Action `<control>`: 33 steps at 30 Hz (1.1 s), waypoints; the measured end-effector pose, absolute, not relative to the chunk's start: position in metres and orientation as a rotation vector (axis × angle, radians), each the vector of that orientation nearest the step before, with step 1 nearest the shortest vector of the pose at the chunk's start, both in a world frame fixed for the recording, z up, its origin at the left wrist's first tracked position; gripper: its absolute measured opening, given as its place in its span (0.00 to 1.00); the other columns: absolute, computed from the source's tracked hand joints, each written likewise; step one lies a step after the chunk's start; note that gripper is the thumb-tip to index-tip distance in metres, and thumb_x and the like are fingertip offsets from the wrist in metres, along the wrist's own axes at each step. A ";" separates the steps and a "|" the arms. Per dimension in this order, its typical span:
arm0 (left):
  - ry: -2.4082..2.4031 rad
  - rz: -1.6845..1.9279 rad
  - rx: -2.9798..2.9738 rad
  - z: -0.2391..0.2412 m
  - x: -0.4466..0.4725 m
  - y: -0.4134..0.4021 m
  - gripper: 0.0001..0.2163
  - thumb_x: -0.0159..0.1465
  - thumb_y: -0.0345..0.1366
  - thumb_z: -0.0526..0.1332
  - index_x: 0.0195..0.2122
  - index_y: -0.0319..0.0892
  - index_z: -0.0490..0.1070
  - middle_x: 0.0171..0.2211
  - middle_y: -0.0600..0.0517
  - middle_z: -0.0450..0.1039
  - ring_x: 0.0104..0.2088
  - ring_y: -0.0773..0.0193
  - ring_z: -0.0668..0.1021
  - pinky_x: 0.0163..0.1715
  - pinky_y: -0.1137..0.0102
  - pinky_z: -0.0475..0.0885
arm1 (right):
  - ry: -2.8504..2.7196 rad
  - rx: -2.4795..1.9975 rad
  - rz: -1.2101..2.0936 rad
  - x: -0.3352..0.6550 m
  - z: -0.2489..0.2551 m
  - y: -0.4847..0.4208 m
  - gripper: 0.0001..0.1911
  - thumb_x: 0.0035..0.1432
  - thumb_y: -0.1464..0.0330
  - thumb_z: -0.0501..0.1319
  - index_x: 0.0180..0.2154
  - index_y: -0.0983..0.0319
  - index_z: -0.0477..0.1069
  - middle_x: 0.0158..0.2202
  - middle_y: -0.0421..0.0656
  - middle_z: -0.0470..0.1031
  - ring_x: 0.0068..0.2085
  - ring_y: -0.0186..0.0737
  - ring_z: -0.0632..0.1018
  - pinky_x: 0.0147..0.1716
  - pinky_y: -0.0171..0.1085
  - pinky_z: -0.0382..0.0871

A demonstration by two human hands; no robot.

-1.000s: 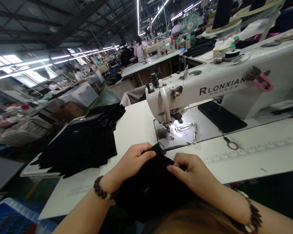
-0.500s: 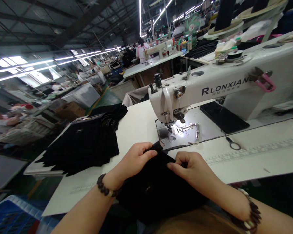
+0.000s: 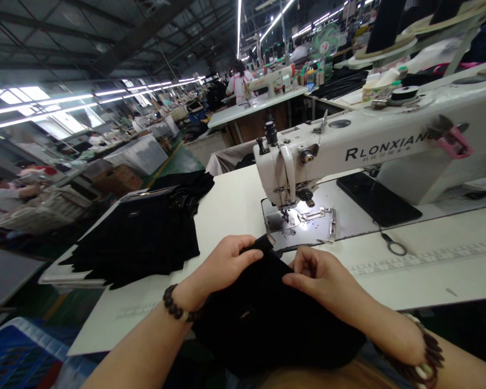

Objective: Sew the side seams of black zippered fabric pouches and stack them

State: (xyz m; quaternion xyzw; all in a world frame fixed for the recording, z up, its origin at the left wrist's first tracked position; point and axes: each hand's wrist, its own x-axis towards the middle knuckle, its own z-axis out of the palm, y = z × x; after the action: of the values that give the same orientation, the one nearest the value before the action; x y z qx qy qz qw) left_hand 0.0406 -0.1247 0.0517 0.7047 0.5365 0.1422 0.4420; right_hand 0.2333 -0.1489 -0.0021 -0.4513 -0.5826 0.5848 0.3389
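A black fabric piece [image 3: 275,319] with a small label hangs over the near edge of the table, in front of the sewing machine [image 3: 281,173]. My left hand [image 3: 230,262] is closed on its upper left corner, thumb on top, where a folded band end sticks out. Along the upper right edge, my right hand [image 3: 319,273] pinches the same fabric between thumb and curled fingers. Both hands are just short of the machine's needle and presser foot [image 3: 285,213], and the cloth lies apart from them.
A stack of black fabric pieces [image 3: 146,232] lies on the table at left. Right of the needle are a black phone [image 3: 378,199] and small scissors [image 3: 395,246]. Pink-handled snips [image 3: 456,141] cling to the machine arm. A blue basket [image 3: 24,351] stands at lower left.
The view has shifted slightly, so the machine appears a little farther right. Both hands keep their hold on the black fabric, whose lower right part has spread a little to the right.
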 end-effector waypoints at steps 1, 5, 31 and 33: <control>1.326 0.351 1.751 0.051 0.041 -0.124 0.10 0.58 0.39 0.54 0.28 0.37 0.67 0.25 0.54 0.66 0.27 0.67 0.67 0.26 0.75 0.63 | -1.540 -1.189 1.480 0.233 -0.001 -0.149 0.10 0.45 0.70 0.59 0.22 0.60 0.56 0.18 0.33 0.58 0.21 0.30 0.60 0.19 0.31 0.52; 1.307 0.349 1.741 0.049 0.040 -0.122 0.09 0.58 0.38 0.54 0.26 0.38 0.65 0.23 0.56 0.63 0.24 0.69 0.65 0.24 0.76 0.61 | -1.737 -1.215 1.210 0.233 0.003 -0.153 0.10 0.47 0.75 0.59 0.26 0.60 0.57 0.19 0.31 0.57 0.22 0.30 0.61 0.20 0.31 0.54; 1.244 0.093 1.927 0.006 0.049 -0.077 0.09 0.58 0.38 0.56 0.28 0.39 0.72 0.24 0.55 0.70 0.26 0.66 0.70 0.26 0.75 0.61 | -2.848 -0.206 -0.005 0.267 -0.004 -0.118 0.13 0.60 0.75 0.46 0.36 0.66 0.69 0.38 0.50 0.72 0.23 0.35 0.66 0.19 0.38 0.58; 1.368 0.086 1.940 0.000 0.042 -0.061 0.09 0.57 0.37 0.57 0.24 0.38 0.71 0.21 0.55 0.69 0.24 0.65 0.70 0.24 0.74 0.60 | -2.905 -0.223 -0.108 0.254 -0.007 -0.103 0.12 0.60 0.75 0.46 0.36 0.66 0.68 0.38 0.50 0.72 0.24 0.36 0.68 0.20 0.38 0.58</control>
State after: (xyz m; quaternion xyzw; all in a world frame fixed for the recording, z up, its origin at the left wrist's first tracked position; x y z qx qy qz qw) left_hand 0.0425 -0.0610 -0.0003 0.7574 0.5342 0.0337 0.3739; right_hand 0.2538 -0.1032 -0.0070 -0.0761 -0.9900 -0.0366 0.1126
